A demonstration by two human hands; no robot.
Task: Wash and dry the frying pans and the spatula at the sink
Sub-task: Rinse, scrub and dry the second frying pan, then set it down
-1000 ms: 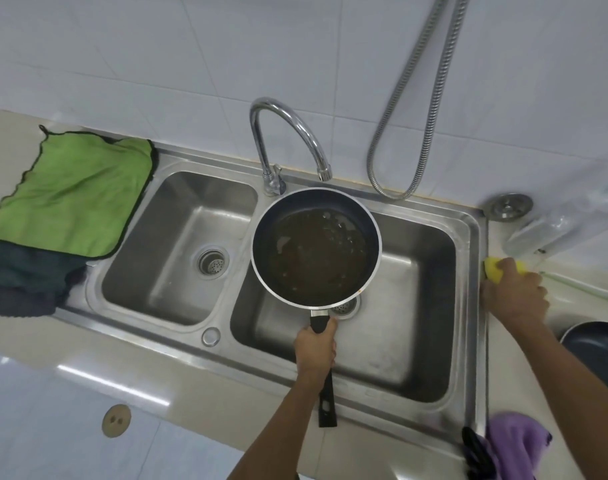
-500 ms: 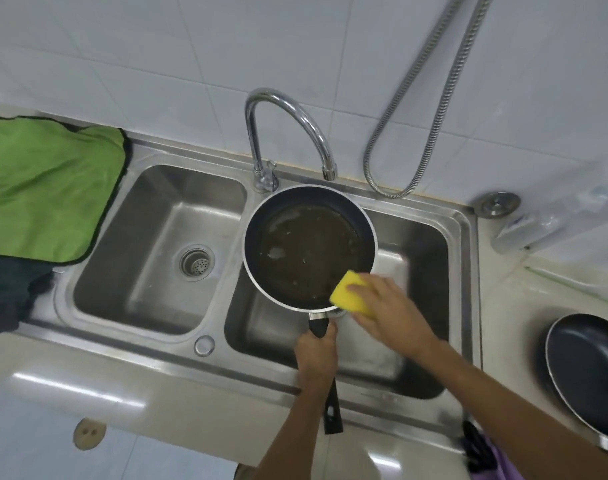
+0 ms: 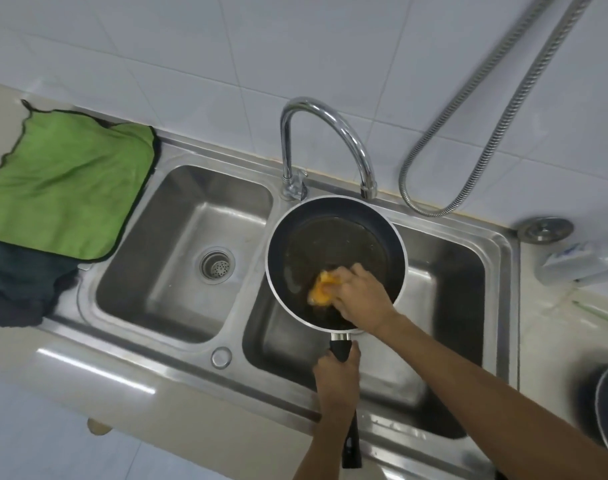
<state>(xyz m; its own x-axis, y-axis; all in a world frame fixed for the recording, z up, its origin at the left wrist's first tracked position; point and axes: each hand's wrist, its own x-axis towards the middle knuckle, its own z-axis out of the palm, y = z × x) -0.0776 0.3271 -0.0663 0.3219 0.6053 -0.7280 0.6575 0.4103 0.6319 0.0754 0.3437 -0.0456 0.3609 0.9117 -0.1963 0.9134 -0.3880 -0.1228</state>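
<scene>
Frying pan (image 3: 330,237) held level over the sink's right basin (image 3: 444,271), with the left hand (image 3: 337,386) nearest me, fingers clamped round its black handle (image 3: 340,351). That stiff handle looks the sensible place to grip. The pan seems light enough for one hand, though its wet, greasy inside is probably slippery. Further in, the right hand (image 3: 361,296) curls its fingers over a soft yellow sponge (image 3: 321,289), pressing it to the pan floor. Beyond, the faucet (image 3: 286,150) arches over the far rim.
</scene>
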